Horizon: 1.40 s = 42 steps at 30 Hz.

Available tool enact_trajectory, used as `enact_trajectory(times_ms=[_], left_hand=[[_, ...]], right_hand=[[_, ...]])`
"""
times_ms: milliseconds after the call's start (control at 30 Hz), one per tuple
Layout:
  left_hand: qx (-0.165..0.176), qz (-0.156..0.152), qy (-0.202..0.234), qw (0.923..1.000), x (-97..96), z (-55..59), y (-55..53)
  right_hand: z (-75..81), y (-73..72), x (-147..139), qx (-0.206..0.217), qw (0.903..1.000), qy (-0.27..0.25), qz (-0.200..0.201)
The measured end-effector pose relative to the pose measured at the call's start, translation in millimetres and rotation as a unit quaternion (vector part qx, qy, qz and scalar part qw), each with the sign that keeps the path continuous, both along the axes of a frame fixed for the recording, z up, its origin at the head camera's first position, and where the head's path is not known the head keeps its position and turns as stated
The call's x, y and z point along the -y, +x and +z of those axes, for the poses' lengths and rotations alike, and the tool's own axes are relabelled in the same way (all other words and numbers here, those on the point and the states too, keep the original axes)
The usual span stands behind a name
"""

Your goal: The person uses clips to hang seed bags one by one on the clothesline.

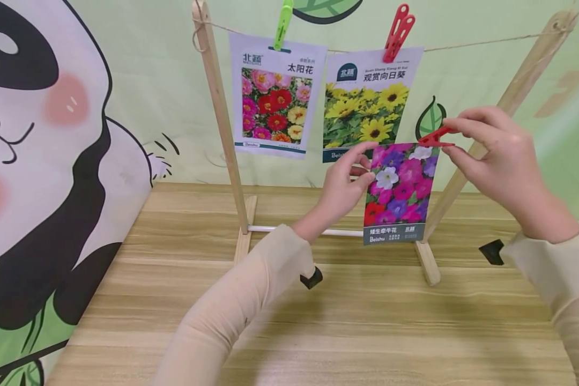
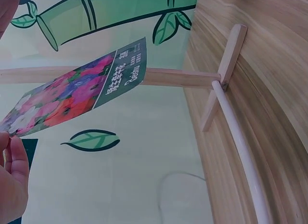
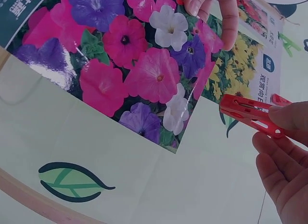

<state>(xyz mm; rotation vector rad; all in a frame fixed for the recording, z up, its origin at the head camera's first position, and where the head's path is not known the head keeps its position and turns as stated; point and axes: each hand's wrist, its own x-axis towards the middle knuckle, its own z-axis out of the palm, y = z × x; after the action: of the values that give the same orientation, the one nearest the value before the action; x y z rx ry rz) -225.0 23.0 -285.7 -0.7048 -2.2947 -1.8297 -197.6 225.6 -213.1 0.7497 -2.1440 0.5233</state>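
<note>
My left hand (image 1: 343,181) pinches the upper left edge of a seed packet (image 1: 401,187) printed with pink, purple, white and red flowers. The packet hangs upright from those fingers, its dark band at the bottom. A red clothespin (image 3: 248,113) is pinched between the thumb and fingers of my right hand (image 1: 504,153). In the head view its jaw end overlaps the packet's top right corner; the right wrist view shows a gap between them. Behind, a twine line (image 1: 482,44) carries a portulaca packet (image 1: 276,102) under a green clothespin (image 1: 283,24) and a sunflower packet (image 1: 366,107) under another red clothespin (image 1: 398,33).
The twine runs between two wooden posts, a left post (image 1: 224,118) and a right post (image 1: 526,75). A white rod (image 1: 338,232) joins their feet on the wooden table (image 1: 366,321). A panda-printed backdrop (image 1: 140,80) stands close behind.
</note>
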Motion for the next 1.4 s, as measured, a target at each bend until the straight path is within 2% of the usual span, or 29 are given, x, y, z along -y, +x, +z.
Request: enact_trajectory(times_ms=[67, 200, 367, 433, 667, 1033, 1133, 1400], left_hand=[[0.0, 0.002, -0.001, 1.0, 1.0, 5.8, 4.9], [-0.011, 0.001, 0.0, 0.9999, 0.8, 9.6, 7.3], [-0.017, 0.0, -0.002, 0.9998, -0.9, 11.8, 6.7], [-0.017, 0.0, -0.003, 0.9998, -2.0, 12.3, 5.0], [-0.034, 0.005, -0.008, 0.9994, -8.2, 2.2, -13.8], [-0.047, 0.013, -0.019, 0.9987, -11.6, 9.3, -16.9], [-0.046, 0.015, -0.022, 0.9986, -11.6, 13.9, -15.0], [-0.031, 0.02, -0.019, 0.9991, -8.4, 34.5, 5.2]], right_hand=[[1.1, 0.0, 0, 0.002, 1.0, -0.002, -0.003], [4.1, -0.2, 0, 0.001, 0.9999, -0.005, -0.01], [7.7, -0.6, -1, -0.004, 0.9998, -0.01, -0.015], [9.0, -0.6, -1, -0.004, 0.9998, -0.013, -0.017], [14.4, 0.3, -2, -0.003, 0.9995, -0.009, -0.029], [19.9, -1.9, -7, -0.017, 0.9995, 0.002, -0.026], [21.9, -2.8, -7, -0.021, 0.9994, 0.005, -0.026], [27.2, -3.5, -7, -0.026, 0.9991, 0.01, -0.033]])
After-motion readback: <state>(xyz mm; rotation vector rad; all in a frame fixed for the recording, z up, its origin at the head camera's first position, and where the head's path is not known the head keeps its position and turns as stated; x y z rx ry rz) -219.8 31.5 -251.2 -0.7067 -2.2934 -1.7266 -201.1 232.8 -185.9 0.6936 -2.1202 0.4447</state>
